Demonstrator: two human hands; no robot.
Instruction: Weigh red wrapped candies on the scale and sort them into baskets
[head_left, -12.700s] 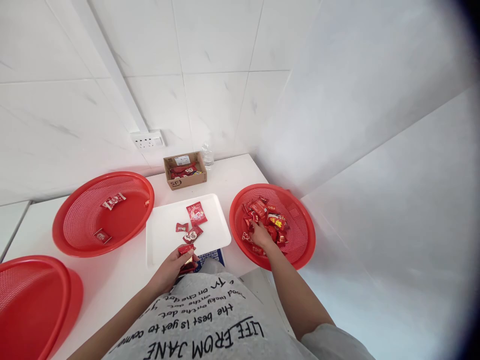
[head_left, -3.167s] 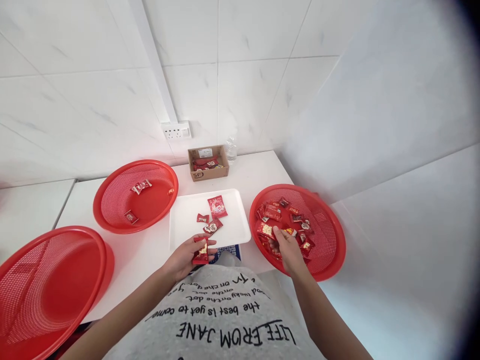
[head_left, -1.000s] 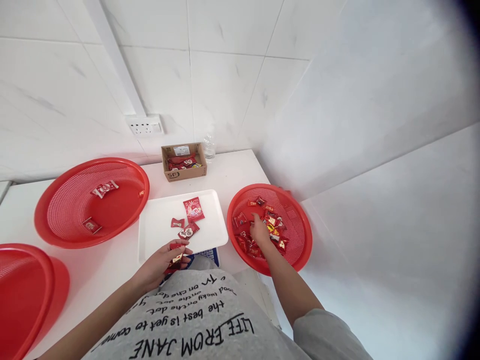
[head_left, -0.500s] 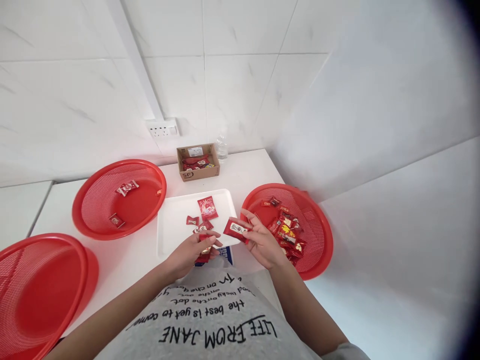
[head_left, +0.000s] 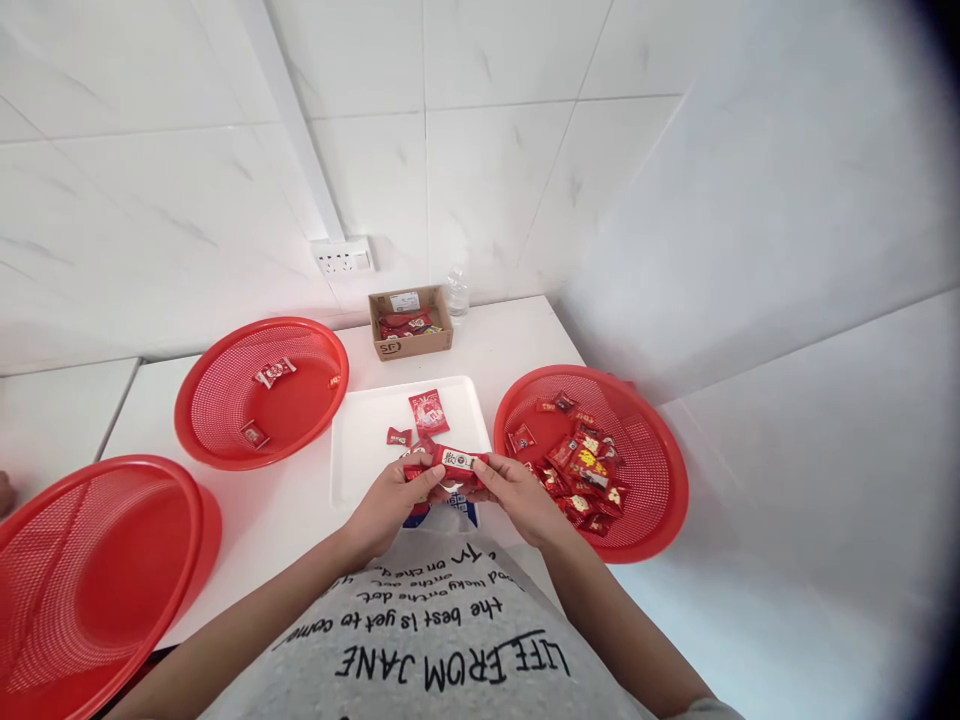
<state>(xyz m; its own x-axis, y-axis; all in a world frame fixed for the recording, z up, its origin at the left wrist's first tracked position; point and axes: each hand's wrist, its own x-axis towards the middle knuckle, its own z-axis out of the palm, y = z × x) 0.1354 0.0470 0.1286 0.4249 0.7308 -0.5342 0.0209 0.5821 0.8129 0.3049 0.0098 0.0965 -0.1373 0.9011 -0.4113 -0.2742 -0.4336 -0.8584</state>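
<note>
A red snack packet (head_left: 459, 460) with a white label is held level above the front edge of the white tray (head_left: 349, 440). My left hand (head_left: 390, 500) is closed on its left end, with more red wrapping showing behind those fingers. On the right end, my right hand (head_left: 517, 492) pinches the same packet between thumb and fingers. Beyond my hands a larger red packet (head_left: 428, 412) and a small red wrapped sweet (head_left: 399, 437) lie on the tray. Below the held packet, a blue and white printed piece (head_left: 459, 507) is partly hidden.
Many red packets fill part of the right basket (head_left: 671, 470). A left basket (head_left: 184, 410) holds a few, while another red basket (head_left: 202, 520) stands nearer. Behind the tray are a cardboard box (head_left: 412, 346) and a clear bottle (head_left: 457, 292). Another person's hand (head_left: 6, 494) shows at the left edge.
My right hand has moved left with the labelled packet, and both hands now meet on it. A red packet newly shows at the right basket's left side. The view has shifted slightly.
</note>
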